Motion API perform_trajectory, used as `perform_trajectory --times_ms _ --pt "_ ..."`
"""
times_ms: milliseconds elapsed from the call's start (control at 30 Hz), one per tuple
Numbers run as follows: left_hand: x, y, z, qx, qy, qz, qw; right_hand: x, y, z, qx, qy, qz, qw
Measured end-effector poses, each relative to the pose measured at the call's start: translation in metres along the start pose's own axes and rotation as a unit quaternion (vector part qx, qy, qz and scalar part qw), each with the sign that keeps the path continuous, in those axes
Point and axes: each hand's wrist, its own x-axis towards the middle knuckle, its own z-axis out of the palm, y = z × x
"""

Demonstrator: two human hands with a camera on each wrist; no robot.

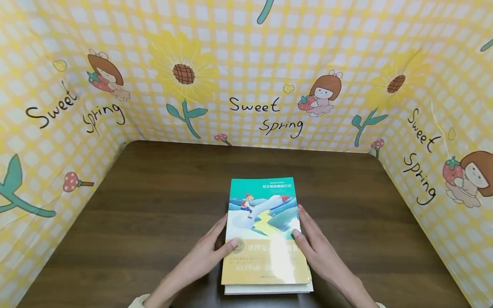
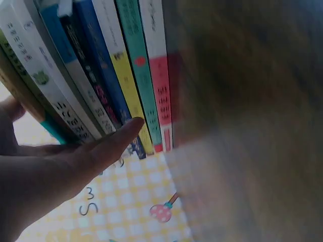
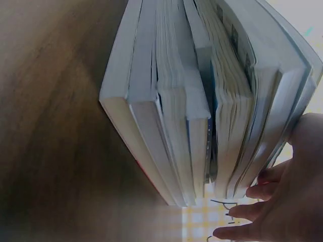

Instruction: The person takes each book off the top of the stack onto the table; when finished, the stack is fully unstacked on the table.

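Observation:
A stack of several books (image 2: pixel 101 65) lies on the dark wooden table, its spines facing my left hand. The top book (image 1: pixel 265 218) has a green and gold cover with a child riding a white goose. My left hand (image 1: pixel 204 254) rests against the spine side, thumb on the front cover and a straight finger across the spines in the left wrist view. My right hand (image 1: pixel 317 250) is at the opposite side, its thumb on the cover's edge. In the right wrist view its fingers extend beside the uneven page edges (image 3: pixel 176 116).
The dark wooden table (image 1: pixel 173 184) reaches back to a yellow checked cloth (image 1: pixel 246 64) hung along the back and both sides. Flowers, cartoon figures and "Sweet Spring" lettering are printed on it. A white lower book (image 1: pixel 269 289) juts slightly past the stack's front edge.

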Motion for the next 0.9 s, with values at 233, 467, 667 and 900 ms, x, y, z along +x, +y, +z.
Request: perform_trajectory --times_ms 233,467,667,900 --pt "-0.004 0.007 0.001 -0.121 0.063 0.015 0.9905 -0.004 -0.003 0.004 -0.004 -0.004 0.011 0.9999" --pt "-0.008 0.021 -0.007 -0.246 0.007 0.013 0.9691 -0.001 -0.001 0.003 0.048 -0.025 0.029 0.9981" --pt "-0.011 0.017 -0.026 -0.326 -0.011 -0.009 0.9454 -0.004 -0.002 -0.001 0.104 -0.056 0.096 0.9884" --pt "-0.010 -0.002 -0.093 -0.336 0.067 0.015 0.9395 -0.008 -0.003 -0.002 0.135 -0.064 0.126 0.9807"
